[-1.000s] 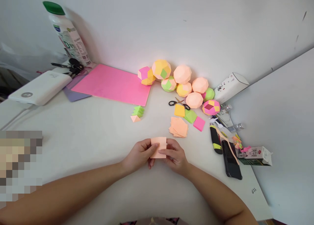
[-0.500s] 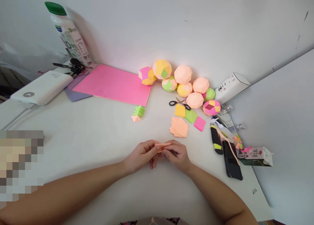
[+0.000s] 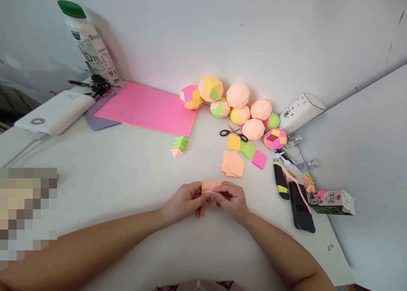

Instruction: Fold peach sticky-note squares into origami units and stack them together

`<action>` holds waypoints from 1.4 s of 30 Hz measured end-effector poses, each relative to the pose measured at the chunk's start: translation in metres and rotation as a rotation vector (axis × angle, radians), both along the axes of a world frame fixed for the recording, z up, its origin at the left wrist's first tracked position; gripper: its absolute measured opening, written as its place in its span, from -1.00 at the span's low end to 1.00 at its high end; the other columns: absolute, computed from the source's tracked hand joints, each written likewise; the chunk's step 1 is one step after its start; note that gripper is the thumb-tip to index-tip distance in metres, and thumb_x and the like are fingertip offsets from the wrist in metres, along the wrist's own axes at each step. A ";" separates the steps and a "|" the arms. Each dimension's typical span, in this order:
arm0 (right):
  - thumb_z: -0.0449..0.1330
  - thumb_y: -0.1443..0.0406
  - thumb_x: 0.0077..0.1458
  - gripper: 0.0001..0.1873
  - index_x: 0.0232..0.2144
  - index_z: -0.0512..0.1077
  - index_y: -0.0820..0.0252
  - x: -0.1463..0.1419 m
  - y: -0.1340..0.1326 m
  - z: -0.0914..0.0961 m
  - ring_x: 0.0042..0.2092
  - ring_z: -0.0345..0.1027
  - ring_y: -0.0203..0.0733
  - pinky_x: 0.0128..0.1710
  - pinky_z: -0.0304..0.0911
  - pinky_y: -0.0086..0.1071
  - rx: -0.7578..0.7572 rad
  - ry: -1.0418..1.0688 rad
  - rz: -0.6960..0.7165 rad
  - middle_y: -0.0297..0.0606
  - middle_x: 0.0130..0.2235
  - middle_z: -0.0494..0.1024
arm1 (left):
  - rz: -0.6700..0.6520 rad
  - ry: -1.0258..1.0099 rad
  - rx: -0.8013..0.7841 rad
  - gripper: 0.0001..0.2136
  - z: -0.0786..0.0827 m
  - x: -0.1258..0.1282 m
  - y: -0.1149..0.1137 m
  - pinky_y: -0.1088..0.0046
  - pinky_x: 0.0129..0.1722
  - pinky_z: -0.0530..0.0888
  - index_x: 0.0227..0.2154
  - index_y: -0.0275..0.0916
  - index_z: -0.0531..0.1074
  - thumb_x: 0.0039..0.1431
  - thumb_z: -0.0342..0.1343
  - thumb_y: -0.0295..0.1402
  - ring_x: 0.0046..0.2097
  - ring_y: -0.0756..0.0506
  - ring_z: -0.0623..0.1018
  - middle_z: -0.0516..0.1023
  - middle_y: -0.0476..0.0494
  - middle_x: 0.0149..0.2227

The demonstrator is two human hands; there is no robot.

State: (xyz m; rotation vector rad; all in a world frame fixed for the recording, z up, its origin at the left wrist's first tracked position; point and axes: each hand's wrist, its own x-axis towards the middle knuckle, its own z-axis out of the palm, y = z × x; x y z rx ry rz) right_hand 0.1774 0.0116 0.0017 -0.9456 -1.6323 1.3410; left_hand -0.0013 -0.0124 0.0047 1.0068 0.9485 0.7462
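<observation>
A small peach paper square [image 3: 211,186] is pinched between both hands above the near part of the table, with a crease or folded edge along its lower side. My left hand [image 3: 187,200] is closed on its left edge, and my right hand [image 3: 232,201] grips the right edge. Just beyond the hands lies a loose stack of peach paper squares [image 3: 233,164]. Yellow squares [image 3: 234,142], green squares [image 3: 248,150] and pink squares [image 3: 259,159] sit behind it. To the left stand folded green paper pieces [image 3: 180,143] with a peach one [image 3: 177,153] in front.
Several faceted paper balls [image 3: 238,95] rest against the wall. Black-handled scissors [image 3: 234,132] lie before them. A pink sheet [image 3: 146,109], a white power bank [image 3: 55,113] and a bottle [image 3: 92,49] are at left. A cutter [image 3: 281,181], a phone [image 3: 301,208] and a carton [image 3: 333,202] are at right.
The peach square has turned from nearly edge-on to showing more of its flat face. Both hands have shifted slightly, still pinching it.
</observation>
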 end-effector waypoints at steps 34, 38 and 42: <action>0.10 0.21 0.15 -0.78 -0.44 0.39 0.25 -0.001 0.005 0.007 -0.49 0.28 -0.35 -0.53 0.24 -0.46 -0.133 -0.039 0.116 -0.30 -0.44 0.38 | 0.036 -0.084 -0.050 -0.72 0.006 -0.002 0.004 0.55 -0.61 0.41 -0.35 -0.30 0.34 0.12 0.09 -0.13 -0.60 0.04 0.46 0.46 0.02 -0.60; 0.11 0.23 0.14 -0.76 -0.52 0.36 0.24 -0.001 0.005 0.007 -0.53 0.28 -0.37 -0.56 0.22 -0.48 -0.150 -0.036 0.089 -0.36 -0.50 0.34 | 0.022 -0.087 -0.057 -0.72 0.005 -0.002 0.003 0.55 -0.62 0.42 -0.31 -0.29 0.35 0.11 0.10 -0.14 -0.58 0.02 0.49 0.49 -0.01 -0.54; 0.12 0.23 0.14 -0.75 -0.54 0.33 0.24 0.000 0.004 0.008 -0.53 0.27 -0.36 -0.57 0.22 -0.48 -0.181 -0.049 0.069 -0.36 -0.52 0.35 | 0.023 -0.089 -0.047 -0.72 0.005 -0.002 0.003 0.55 -0.63 0.42 -0.32 -0.29 0.36 0.12 0.08 -0.13 -0.56 0.02 0.51 0.51 -0.04 -0.47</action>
